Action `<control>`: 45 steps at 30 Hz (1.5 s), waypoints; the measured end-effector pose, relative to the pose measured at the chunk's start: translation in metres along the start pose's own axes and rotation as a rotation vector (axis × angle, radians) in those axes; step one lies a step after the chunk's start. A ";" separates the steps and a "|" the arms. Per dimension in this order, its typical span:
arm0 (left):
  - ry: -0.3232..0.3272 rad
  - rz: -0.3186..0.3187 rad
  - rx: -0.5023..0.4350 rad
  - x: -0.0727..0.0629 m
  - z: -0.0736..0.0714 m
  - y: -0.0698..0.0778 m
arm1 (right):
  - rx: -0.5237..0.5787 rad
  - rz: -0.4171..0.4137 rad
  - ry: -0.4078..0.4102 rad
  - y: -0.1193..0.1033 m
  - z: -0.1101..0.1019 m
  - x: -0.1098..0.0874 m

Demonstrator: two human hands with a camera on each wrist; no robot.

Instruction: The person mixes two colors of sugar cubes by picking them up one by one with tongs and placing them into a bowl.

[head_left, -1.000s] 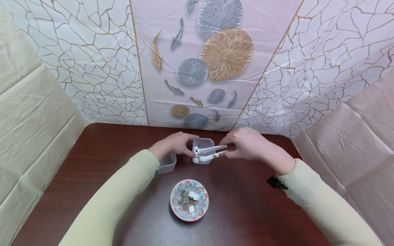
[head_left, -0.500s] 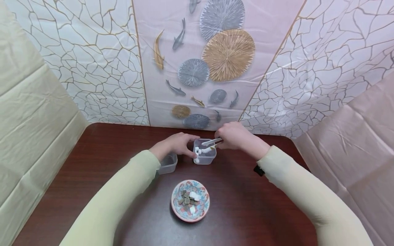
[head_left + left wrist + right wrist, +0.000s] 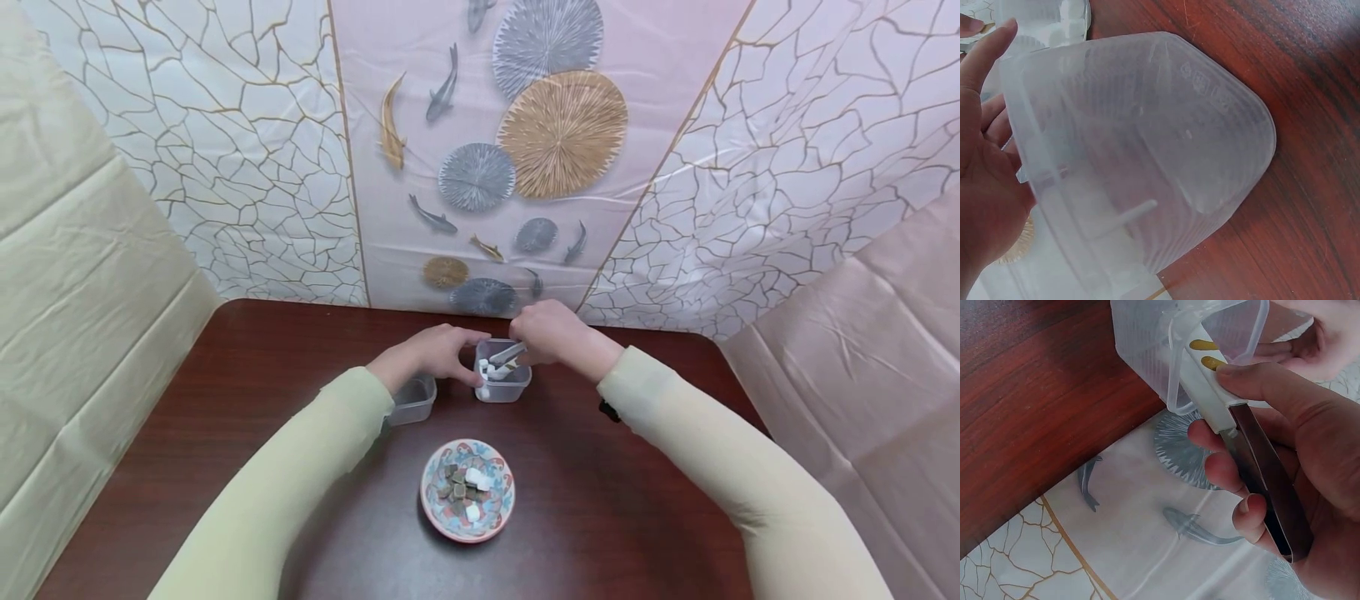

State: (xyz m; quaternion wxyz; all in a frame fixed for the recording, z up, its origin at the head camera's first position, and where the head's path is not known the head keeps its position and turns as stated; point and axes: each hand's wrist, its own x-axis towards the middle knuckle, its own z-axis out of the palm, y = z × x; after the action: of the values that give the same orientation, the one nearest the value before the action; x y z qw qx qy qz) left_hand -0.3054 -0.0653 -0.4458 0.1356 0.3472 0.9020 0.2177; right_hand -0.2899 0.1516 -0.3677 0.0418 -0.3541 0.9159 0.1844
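My right hand (image 3: 551, 332) grips a pair of tongs (image 3: 1254, 456) with metal arms and white ends marked by yellow ovals. Their tips reach down into a clear plastic container (image 3: 510, 392). Small white cubes (image 3: 483, 392) lie along that container's left side. My left hand (image 3: 442, 350) holds the same container at its left side, thumb at the front and index finger at the back. Whether the tongs pinch a cube is too small to tell. A second clear container (image 3: 1166, 125) stands beneath my left wrist, partly hidden by it in the head view.
Nearer the front of the dark wood table (image 3: 600, 500) stands a patterned bowl (image 3: 506, 492) with brown cubes (image 3: 459, 490) and several white cubes (image 3: 472, 512). A patterned cloth wall (image 3: 480, 250) rises right behind the table's back edge.
My right hand has moved left and brought the tongs deeper into the container, with their arms closer together. My left hand keeps its place at the container.
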 end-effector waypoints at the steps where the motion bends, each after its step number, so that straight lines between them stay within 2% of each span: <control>1: 0.001 0.000 0.000 0.000 0.000 0.000 | -0.003 0.000 -0.001 0.000 0.001 0.001; 9: 0.004 0.014 0.009 0.000 0.003 0.003 | 0.018 -0.005 -0.040 -0.001 0.004 -0.001; 12: 0.001 0.014 0.002 -0.001 0.003 0.004 | 0.021 -0.010 -0.022 0.000 0.002 -0.008; 19: 0.000 0.017 0.008 -0.001 0.001 0.003 | 0.089 -0.043 0.118 0.007 -0.012 -0.036; 26: -0.003 0.015 0.014 -0.001 -0.003 0.004 | 0.201 -0.080 0.286 0.009 -0.030 -0.077; 29: -0.009 0.013 0.014 -0.002 -0.004 0.005 | 0.240 -0.115 0.339 0.003 -0.033 -0.094; 35: -0.005 0.007 0.014 -0.003 -0.004 0.005 | 0.266 -0.269 0.417 -0.022 -0.031 -0.112; 41: 0.006 -0.007 -0.005 -0.004 -0.004 0.006 | 0.261 -0.370 0.392 -0.049 -0.025 -0.111; 45: 0.007 -0.006 -0.012 -0.004 -0.003 0.007 | 0.233 -0.407 0.359 -0.061 -0.019 -0.105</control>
State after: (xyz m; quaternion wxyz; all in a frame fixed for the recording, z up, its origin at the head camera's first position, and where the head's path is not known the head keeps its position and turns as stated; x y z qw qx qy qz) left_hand -0.3004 -0.0644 -0.4394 0.1350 0.3427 0.9023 0.2240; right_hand -0.1699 0.1693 -0.3476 -0.0446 -0.5505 0.8337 0.0000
